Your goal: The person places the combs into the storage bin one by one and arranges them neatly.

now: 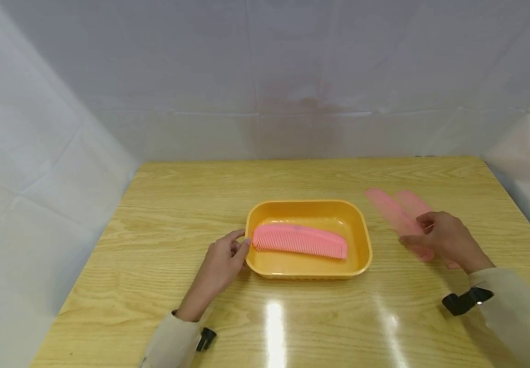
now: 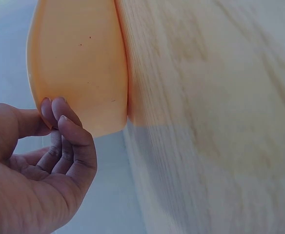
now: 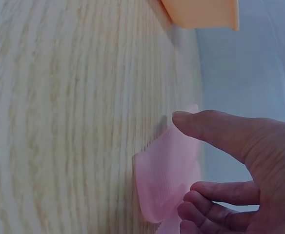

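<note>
A pink comb (image 1: 299, 240) lies lengthwise in a yellow plastic basin (image 1: 308, 272). My left hand (image 1: 221, 260) holds the basin's left rim, thumb and fingers pinching it; the left wrist view shows this hand (image 2: 50, 156) at the basin's outer wall (image 2: 84, 63). Off to the right, my right hand (image 1: 446, 237) is over two more pink combs. Its thumb and fingers stand apart across the nearer comb (image 1: 391, 212), (image 3: 164, 170). The farther comb (image 1: 412, 202) is partly hidden beneath the hand. Whether the fingertips press on the nearer comb is unclear.
Everything sits on a light wooden table (image 1: 177, 204). White sheeting (image 1: 191, 76) hangs behind it and at both sides. A dark wrist device (image 1: 467, 300) is on the right sleeve, another (image 1: 206, 339) on the left.
</note>
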A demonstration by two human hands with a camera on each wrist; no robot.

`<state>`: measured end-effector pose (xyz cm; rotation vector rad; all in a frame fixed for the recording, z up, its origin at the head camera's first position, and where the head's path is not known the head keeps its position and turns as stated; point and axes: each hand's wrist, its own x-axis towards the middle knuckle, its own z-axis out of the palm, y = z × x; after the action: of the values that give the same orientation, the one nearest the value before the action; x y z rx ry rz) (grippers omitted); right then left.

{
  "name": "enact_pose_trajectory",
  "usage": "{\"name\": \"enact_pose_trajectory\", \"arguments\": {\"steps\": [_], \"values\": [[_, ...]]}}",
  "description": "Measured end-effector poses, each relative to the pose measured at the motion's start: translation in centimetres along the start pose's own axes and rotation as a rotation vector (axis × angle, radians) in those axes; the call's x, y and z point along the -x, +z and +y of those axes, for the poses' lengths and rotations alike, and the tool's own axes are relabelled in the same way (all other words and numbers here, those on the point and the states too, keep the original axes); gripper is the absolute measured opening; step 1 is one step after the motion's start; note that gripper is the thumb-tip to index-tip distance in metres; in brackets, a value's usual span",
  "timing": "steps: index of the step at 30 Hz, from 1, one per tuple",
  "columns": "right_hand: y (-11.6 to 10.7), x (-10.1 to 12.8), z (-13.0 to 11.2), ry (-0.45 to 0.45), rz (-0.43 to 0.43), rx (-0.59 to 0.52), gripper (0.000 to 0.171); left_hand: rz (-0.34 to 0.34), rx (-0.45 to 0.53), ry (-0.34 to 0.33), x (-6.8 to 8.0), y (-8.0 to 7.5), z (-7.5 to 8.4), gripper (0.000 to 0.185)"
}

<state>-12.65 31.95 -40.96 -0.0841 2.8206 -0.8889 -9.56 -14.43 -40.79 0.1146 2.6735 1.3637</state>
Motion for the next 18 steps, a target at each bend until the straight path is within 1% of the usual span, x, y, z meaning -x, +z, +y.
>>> {"name": "enact_pose_trajectory", "arguments": {"steps": [5,8,10,13,18], "values": [[0.24,-0.16,-0.29,0.008,0.001,-0.007,0.061,0.003,-0.004,0.003,0.03,0.08,0.09,0.041],[0.32,-0.12,-0.44,0.001,0.002,-0.004,0.056,0.004,-0.004,0.006,0.05,0.14,0.15,0.041],[0.37,-0.10,-0.47,-0.001,0.004,-0.004,0.055,0.004,-0.003,0.007,0.05,0.16,0.22,0.041],[0.48,-0.14,-0.46,0.000,0.006,-0.004,0.062,0.005,-0.004,0.008,0.05,0.18,0.30,0.041],[0.55,-0.31,-0.45,0.036,-0.014,-0.015,0.072,0.002,-0.004,0.014,0.09,0.18,0.33,0.042]]}}
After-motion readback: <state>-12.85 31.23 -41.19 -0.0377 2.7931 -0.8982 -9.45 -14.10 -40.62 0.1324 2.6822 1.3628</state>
